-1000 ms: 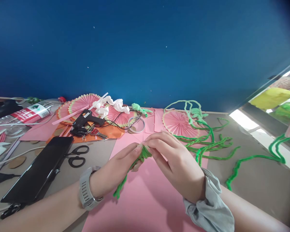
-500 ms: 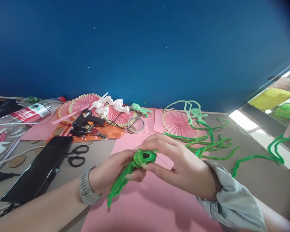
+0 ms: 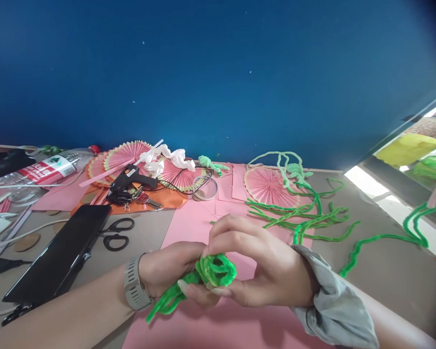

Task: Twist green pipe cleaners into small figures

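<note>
Between my two hands is a coil of green pipe cleaners (image 3: 218, 271), its hollow end turned toward the right. My left hand (image 3: 178, 274) is wrapped round the coil's stem side, and loose green ends stick out below its fingers. My right hand (image 3: 254, 261) grips the coil's rim, thumb below and fingers above. Under both hands lies a sheet of pink paper (image 3: 236, 329). More green pipe cleaners (image 3: 308, 218) are spread beyond my right hand.
Pink folded paper fans (image 3: 271, 186) lie along the blue wall (image 3: 218, 82). To the left are a black glue gun (image 3: 131, 179), black-handled scissors (image 3: 118, 235), a black phone-like slab (image 3: 58, 257) and a plastic bottle (image 3: 47, 169). A mirror-like panel stands at right.
Both hands have come lower and nearer with the pipe cleaner coil. Its opening now faces me more, and a strand shows across inside it.
</note>
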Demonstrator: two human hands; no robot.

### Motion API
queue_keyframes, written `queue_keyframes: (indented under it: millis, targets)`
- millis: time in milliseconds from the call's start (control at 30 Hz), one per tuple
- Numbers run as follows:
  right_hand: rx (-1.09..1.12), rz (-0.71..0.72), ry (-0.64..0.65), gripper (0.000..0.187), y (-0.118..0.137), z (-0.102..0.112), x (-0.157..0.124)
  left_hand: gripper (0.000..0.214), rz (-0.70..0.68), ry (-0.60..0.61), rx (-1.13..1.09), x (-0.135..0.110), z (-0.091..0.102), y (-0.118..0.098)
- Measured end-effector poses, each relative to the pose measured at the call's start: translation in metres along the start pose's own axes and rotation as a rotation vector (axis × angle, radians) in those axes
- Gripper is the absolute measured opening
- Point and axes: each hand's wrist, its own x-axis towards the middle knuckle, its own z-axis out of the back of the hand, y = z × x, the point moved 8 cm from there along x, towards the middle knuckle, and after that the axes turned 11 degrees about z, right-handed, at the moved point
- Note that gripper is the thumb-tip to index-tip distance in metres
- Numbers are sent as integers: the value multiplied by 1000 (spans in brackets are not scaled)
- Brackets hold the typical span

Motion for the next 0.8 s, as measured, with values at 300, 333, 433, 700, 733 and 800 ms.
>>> queue_keyframes:
  millis: [300,333,433,700,733,800]
  targets:
    - [-11,76,-42,22,3,0,-2,32,15,166,-37,2,-13,3]
    - [-30,62,-66,21,2,3,-2,34,-46,140,-19,2,-11,-1]
    - [-123,-4,-166,19,-4,14,-3,37,-289,47,-12,-2,-4,-19]
    - [-83,-65,-226,16,-14,22,-8,33,-454,2,30,-8,-3,-29]
    - [-38,-82,-215,17,-16,21,-7,31,-454,-1,21,-8,-2,-29]
    - [64,-134,-188,19,-21,18,-7,33,-452,5,10,-8,-2,-29]
